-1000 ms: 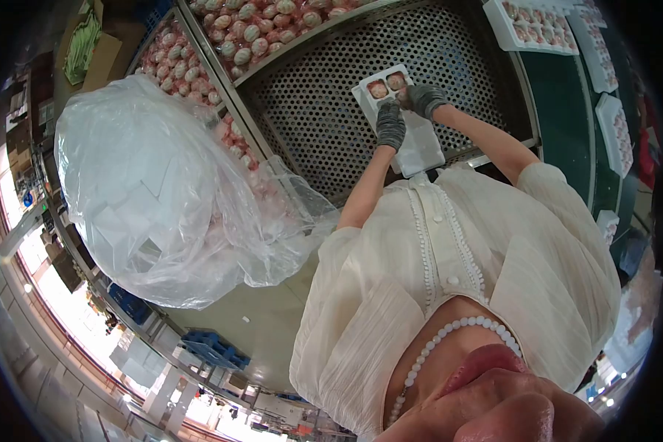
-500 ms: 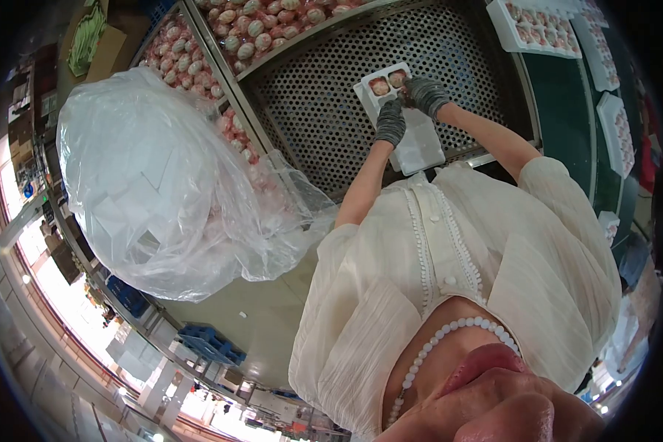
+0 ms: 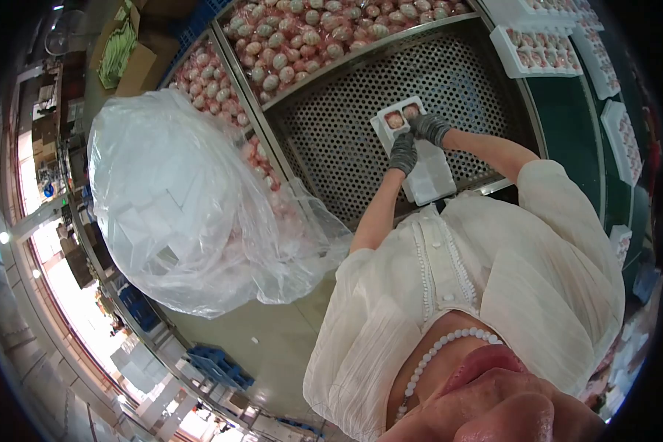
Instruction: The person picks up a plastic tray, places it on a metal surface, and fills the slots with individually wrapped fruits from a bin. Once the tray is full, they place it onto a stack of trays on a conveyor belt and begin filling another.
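Note:
A white foam tray (image 3: 418, 103) sits over the perforated metal surface, with two round pinkish-white items (image 3: 395, 120) showing in its far wells. My left hand (image 3: 403, 153), in a grey striped knit glove, has its fingers closed at the tray's near left edge. My right hand (image 3: 430, 130), gloved alike, is curled over the tray's right side beside the second round item (image 3: 411, 110). Its fingertips are hidden, and I cannot make out what they hold. Under and nearer than my hands lies a plain white foam piece (image 3: 430, 177).
Metal-edged bins hold many wrapped pinkish-white round items (image 3: 309, 37). To the left bulges a clear plastic bag (image 3: 169, 214) of white foam pieces. Filled white trays (image 3: 535, 51) stand on a green surface (image 3: 567, 140) at the right. An open cardboard box (image 3: 144, 66) is at the upper left.
The whole view has shifted, so everything sits lower and slightly right in the picture. Both hands stay at the tray; the right hand's fingers sit closer over the second round item.

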Demonstrator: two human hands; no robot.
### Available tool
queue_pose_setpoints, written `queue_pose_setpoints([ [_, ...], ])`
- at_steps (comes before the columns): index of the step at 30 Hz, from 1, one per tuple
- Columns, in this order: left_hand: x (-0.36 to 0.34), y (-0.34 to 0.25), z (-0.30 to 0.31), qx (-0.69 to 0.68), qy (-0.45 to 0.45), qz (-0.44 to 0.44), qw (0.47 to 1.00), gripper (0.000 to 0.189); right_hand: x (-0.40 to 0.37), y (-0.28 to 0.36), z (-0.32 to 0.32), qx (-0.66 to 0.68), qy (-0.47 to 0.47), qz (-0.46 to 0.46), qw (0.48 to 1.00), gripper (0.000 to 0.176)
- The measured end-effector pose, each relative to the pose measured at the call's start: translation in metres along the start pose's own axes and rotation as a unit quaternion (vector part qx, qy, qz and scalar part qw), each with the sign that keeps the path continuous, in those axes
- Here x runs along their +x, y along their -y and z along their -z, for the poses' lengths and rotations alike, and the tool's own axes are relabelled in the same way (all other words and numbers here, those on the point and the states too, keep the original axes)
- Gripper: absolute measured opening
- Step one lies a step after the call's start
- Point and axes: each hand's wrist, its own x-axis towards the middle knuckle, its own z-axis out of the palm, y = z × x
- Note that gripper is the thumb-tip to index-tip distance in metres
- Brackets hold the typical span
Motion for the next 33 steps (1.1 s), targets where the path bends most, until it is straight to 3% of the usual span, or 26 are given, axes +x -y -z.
queue_pose_setpoints([
  [1,0.000,0.000,0.003,-0.006,0.011,0.003,1.000,0.033,-0.005,0.003,0.001,0.000,-0.004,-0.004,1.000,0.013],
  [3,-0.003,-0.002,-0.001,-0.017,0.022,0.004,1.000,0.034,-0.018,0.009,-0.006,-0.022,-0.107,-0.008,0.994,0.014],
  [6,-0.004,-0.001,-0.012,0.018,-0.112,-0.058,0.992,0.030,-0.011,0.001,-0.026,-0.018,-0.186,0.003,0.982,0.015],
  [11,0.002,-0.006,-0.005,0.050,-0.013,-0.047,0.998,0.028,0.003,-0.009,-0.051,0.031,-0.225,-0.006,0.974,0.019],
  [13,0.003,-0.015,0.009,0.060,0.061,-0.017,0.996,0.040,0.006,-0.012,-0.048,0.079,-0.218,-0.010,0.973,0.023],
  [15,0.007,-0.011,0.006,0.053,0.051,-0.006,0.997,0.038,0.014,-0.017,-0.038,0.091,-0.073,0.003,0.993,0.027],
  [16,0.006,-0.009,0.004,0.051,0.052,-0.005,0.997,0.038,0.011,-0.019,-0.039,0.076,-0.083,-0.012,0.994,0.017],
  [19,0.010,-0.009,0.006,0.049,0.092,0.009,0.995,0.038,0.017,-0.011,-0.037,0.053,-0.044,-0.037,0.997,0.015],
  [21,0.020,-0.007,-0.001,0.169,0.127,-0.008,0.977,0.037,0.006,-0.002,-0.029,0.037,-0.077,-0.035,0.996,0.014],
  [22,0.023,-0.005,-0.003,0.078,0.132,0.044,0.987,0.035,0.000,-0.001,-0.024,0.017,-0.114,-0.031,0.993,0.014],
  [24,0.016,-0.011,0.011,0.053,0.134,0.025,0.989,0.035,0.000,-0.004,-0.029,0.028,-0.093,-0.027,0.995,0.014],
  [26,0.010,-0.013,0.017,0.034,0.124,0.008,0.992,0.035,0.011,-0.013,-0.021,0.032,-0.080,-0.015,0.996,0.014],
  [28,-0.002,-0.003,0.000,0.013,-0.026,0.010,1.000,0.037,0.027,-0.022,-0.010,0.024,0.043,0.031,0.998,0.016],
  [29,-0.003,-0.002,0.000,0.012,-0.026,0.012,1.000,0.037,0.024,-0.029,0.001,0.143,-0.090,0.061,0.984,0.018],
  [30,-0.005,-0.003,0.000,0.058,-0.045,0.029,0.997,0.038,0.017,-0.036,0.014,0.260,-0.219,0.088,0.936,0.020],
  [32,-0.004,-0.006,0.006,0.131,-0.074,0.032,0.988,0.042,0.045,-0.051,0.043,0.435,-0.357,0.045,0.825,0.025],
  [33,-0.001,-0.009,0.011,0.132,-0.072,0.033,0.988,0.042,0.059,-0.064,0.067,0.308,-0.420,0.028,0.853,0.028],
])
